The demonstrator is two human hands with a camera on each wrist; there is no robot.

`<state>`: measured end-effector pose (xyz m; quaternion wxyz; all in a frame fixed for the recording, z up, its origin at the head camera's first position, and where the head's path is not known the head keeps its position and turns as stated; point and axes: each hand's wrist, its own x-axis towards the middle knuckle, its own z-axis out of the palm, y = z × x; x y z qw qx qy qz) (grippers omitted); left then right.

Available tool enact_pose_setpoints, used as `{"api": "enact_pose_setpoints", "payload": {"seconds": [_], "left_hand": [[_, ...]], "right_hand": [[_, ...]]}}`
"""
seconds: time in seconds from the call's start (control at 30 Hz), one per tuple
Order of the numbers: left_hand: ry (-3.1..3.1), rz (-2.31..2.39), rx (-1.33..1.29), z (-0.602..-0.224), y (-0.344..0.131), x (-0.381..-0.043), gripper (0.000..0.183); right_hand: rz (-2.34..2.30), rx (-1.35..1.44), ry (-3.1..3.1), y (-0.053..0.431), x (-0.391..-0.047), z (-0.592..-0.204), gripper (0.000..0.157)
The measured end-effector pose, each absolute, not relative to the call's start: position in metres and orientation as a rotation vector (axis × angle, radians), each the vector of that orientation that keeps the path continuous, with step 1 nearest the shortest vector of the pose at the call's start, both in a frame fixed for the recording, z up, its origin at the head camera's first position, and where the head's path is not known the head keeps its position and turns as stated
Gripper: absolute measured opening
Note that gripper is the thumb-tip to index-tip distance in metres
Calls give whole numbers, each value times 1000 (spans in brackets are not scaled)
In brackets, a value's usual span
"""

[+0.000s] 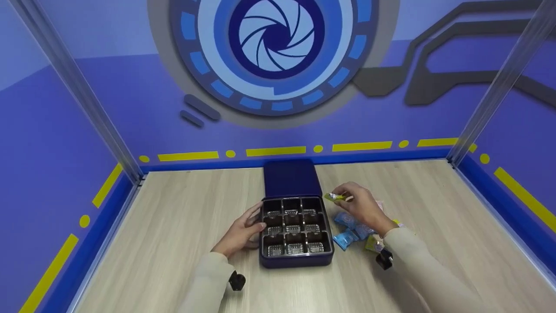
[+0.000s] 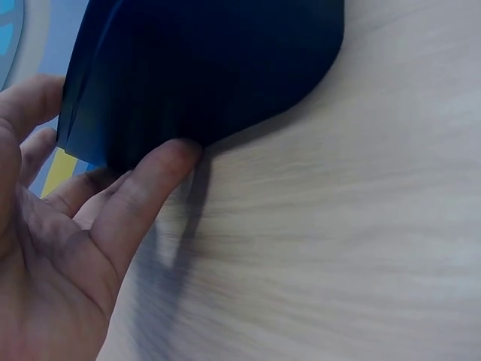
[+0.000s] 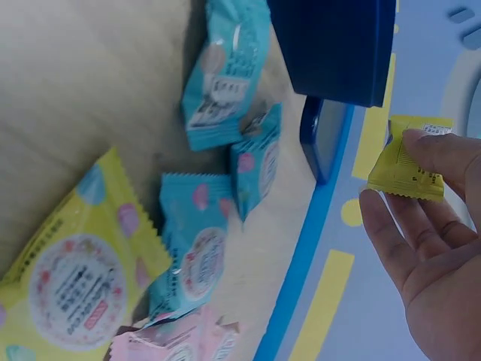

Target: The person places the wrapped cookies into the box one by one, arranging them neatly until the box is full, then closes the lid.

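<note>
A dark blue box (image 1: 296, 261) stands on the table, holding a clear plastic tray (image 1: 294, 236) divided into several compartments. My left hand (image 1: 236, 234) rests against the box's left side, thumb near the rim. In the left wrist view the fingers and thumb touch the box wall (image 2: 225, 68), fairly straight. To the right of the box, my right hand (image 1: 362, 208) pinches a small yellow wrapped candy (image 3: 409, 169) between thumb and fingers, raised above the table. Below it lie blue wrapped candies (image 1: 346, 239), partly hidden by the hand.
Behind the box lies its dark blue lid (image 1: 291, 178), close to the back wall. On the right, a yellow wrapped candy (image 3: 75, 286) and a pink one (image 3: 176, 342) lie among the blue ones. Patterned blue panels (image 1: 104, 113) enclose the wooden table (image 1: 191, 204).
</note>
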<state>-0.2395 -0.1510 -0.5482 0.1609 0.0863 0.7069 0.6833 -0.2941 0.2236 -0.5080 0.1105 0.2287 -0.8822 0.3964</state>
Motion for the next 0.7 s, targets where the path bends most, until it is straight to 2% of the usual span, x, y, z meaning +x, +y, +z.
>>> {"api": "enact_pose_setpoints", "payload": {"seconds": [0.7], "left_hand": [[2042, 1927, 231, -546, -150, -237, 71]], "right_hand": [[1230, 785, -2574, 205, -284, -497, 25]]}}
